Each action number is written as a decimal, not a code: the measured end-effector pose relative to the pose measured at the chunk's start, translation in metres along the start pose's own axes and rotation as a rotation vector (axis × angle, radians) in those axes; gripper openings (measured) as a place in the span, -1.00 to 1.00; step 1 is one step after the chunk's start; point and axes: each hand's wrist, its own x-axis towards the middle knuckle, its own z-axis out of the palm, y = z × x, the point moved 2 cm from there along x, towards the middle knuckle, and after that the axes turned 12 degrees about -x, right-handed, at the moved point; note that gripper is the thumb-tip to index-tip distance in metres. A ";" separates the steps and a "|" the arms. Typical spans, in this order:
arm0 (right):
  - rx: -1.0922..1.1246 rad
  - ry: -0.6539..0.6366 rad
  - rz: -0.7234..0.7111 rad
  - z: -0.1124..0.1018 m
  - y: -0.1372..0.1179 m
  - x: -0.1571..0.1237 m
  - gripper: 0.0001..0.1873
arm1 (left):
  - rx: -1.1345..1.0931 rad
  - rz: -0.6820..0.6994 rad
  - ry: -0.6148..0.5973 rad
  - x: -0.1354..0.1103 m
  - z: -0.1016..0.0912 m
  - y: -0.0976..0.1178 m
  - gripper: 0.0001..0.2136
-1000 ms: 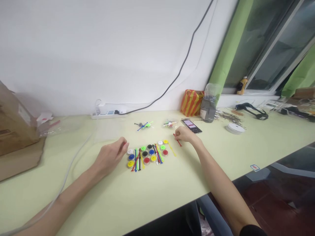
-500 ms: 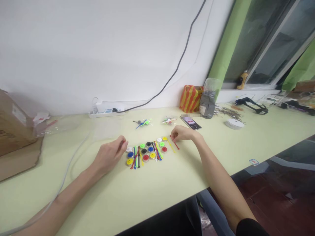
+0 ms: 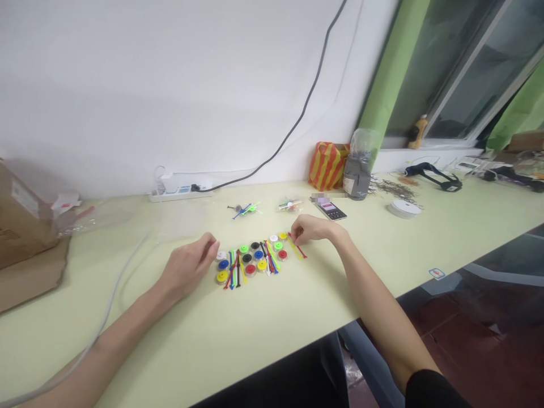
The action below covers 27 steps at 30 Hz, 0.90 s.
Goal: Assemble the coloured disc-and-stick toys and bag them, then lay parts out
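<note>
The right hand (image 3: pixel 312 229) curls its fingers (image 3: pixel 295 233) down over the upper ends of a thin red plastic strip (image 3: pixel 299 249) and a thin yellow plastic strip (image 3: pixel 293 249). Its grip is a narrow pinch, but the fingertips hide those ends, so whether it holds either strip cannot be told. Both strips lie side by side on the pale yellow-green table (image 3: pixel 272 323) at the right edge of a tight layout, their long axes slanting from the fingertips toward the person and rightward. The left hand (image 3: pixel 189 267) sits at the layout's other edge, loosely closed with nothing visible in its grip, its fingertips just beside a round white-capped disc (image 3: pixel 221 255). Between the hands, round discs with coloured caps (image 3: pixel 259 255) stand in short rows, with bunches of coloured plastic strips (image 3: pixel 272 258) among them, apparently spaced so that each piece stays separate and within reach of both hands. Farther off lie two small bundles of coloured strips (image 3: pixel 290 205), a smartphone (image 3: pixel 330 211) and a white tape roll (image 3: pixel 404 208).
</note>
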 end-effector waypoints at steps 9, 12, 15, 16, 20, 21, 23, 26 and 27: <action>0.052 -0.002 -0.010 0.001 0.002 0.002 -0.85 | -0.013 0.005 0.002 -0.001 -0.001 0.004 -0.71; 0.098 -0.003 0.018 0.002 0.004 0.002 -0.83 | -0.027 0.016 0.017 -0.001 -0.001 0.004 -0.73; 0.102 -0.001 0.045 0.002 0.004 0.000 -0.82 | -0.039 0.017 0.032 -0.002 0.000 0.005 -0.74; 0.097 0.001 0.046 0.002 0.004 -0.001 -0.82 | -0.041 0.013 0.034 -0.002 0.000 0.005 -0.74; 0.069 0.158 0.001 -0.003 -0.009 -0.002 -0.93 | -0.085 0.002 0.040 -0.003 0.002 0.006 -0.74; 0.069 0.241 -0.033 -0.003 -0.017 -0.002 -0.97 | -0.105 0.009 0.045 -0.003 0.003 0.007 -0.74; 0.102 0.394 -0.134 0.000 -0.039 0.000 -0.94 | -0.142 0.038 0.059 -0.005 0.005 0.011 -0.74; 0.254 0.458 -0.332 0.018 -0.083 0.005 -0.83 | -0.186 0.094 0.090 -0.010 0.008 0.020 -0.74; 0.312 0.472 -0.370 0.025 -0.096 0.005 -0.80 | -0.206 0.115 0.097 -0.012 0.009 0.024 -0.72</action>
